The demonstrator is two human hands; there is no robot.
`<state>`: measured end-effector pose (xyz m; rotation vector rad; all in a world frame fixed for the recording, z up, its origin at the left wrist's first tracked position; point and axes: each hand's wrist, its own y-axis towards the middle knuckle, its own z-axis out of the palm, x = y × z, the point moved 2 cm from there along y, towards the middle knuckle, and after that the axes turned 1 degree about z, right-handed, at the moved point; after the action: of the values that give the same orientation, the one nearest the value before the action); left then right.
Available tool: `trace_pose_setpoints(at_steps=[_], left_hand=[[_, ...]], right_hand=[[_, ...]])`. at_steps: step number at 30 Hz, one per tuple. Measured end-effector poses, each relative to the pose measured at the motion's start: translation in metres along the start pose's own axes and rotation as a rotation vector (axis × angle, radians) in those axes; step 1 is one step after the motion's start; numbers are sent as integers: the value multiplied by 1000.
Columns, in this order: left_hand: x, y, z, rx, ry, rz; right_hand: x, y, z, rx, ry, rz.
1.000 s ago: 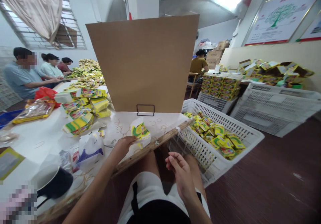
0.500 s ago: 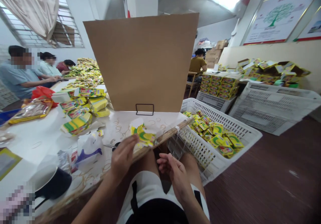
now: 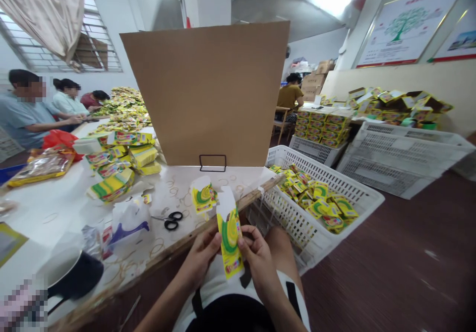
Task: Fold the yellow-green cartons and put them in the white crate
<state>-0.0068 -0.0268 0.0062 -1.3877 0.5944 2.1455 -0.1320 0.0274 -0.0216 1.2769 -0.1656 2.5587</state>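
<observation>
Both hands hold one flat yellow and green carton blank [image 3: 229, 232] upright over my lap, just off the table's wooden edge. My left hand [image 3: 203, 255] pinches its left side and my right hand [image 3: 256, 257] pinches its right side. A second yellow and green blank [image 3: 203, 195] lies on the white table [image 3: 67, 205] just beyond them. Black scissors [image 3: 171, 220] rest on the table to the left of my hands, among loose rubber bands.
A tall cardboard sheet [image 3: 208, 89] stands on a wire holder ahead. A white crate [image 3: 366, 200] holding several folded yellow boxes sits at my right. Stacks of blanks [image 3: 119, 161], a plastic bag [image 3: 128, 220] and a dark bowl [image 3: 74, 272] lie left. Other people sit at the far left and back.
My left hand took a blank off the table and drew it back over my lap. My right hand rose to grip its other side. Scissors now show where my hand had been.
</observation>
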Motion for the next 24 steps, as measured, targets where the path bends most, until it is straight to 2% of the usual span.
trace_pose_setpoints(at_steps=[3, 6, 9, 12, 16, 20, 24], left_hand=[[3, 2, 9, 88, -152, -124], [4, 4, 14, 90, -154, -88], [3, 8, 14, 86, -48, -5], [1, 9, 11, 41, 121, 79], [-1, 7, 8, -48, 262, 113], [3, 6, 8, -150, 406, 140], [10, 7, 7, -164, 474, 176]], right_hand=[[-3, -1, 2, -4, -4, -27], [2, -1, 0, -60, -94, -107], [7, -1, -2, -96, -191, -144], [8, -1, -1, -82, -241, -138], [6, -3, -1, -51, -338, -121], [2, -7, -3, -128, -458, -160], [5, -7, -5, -180, -577, -256]])
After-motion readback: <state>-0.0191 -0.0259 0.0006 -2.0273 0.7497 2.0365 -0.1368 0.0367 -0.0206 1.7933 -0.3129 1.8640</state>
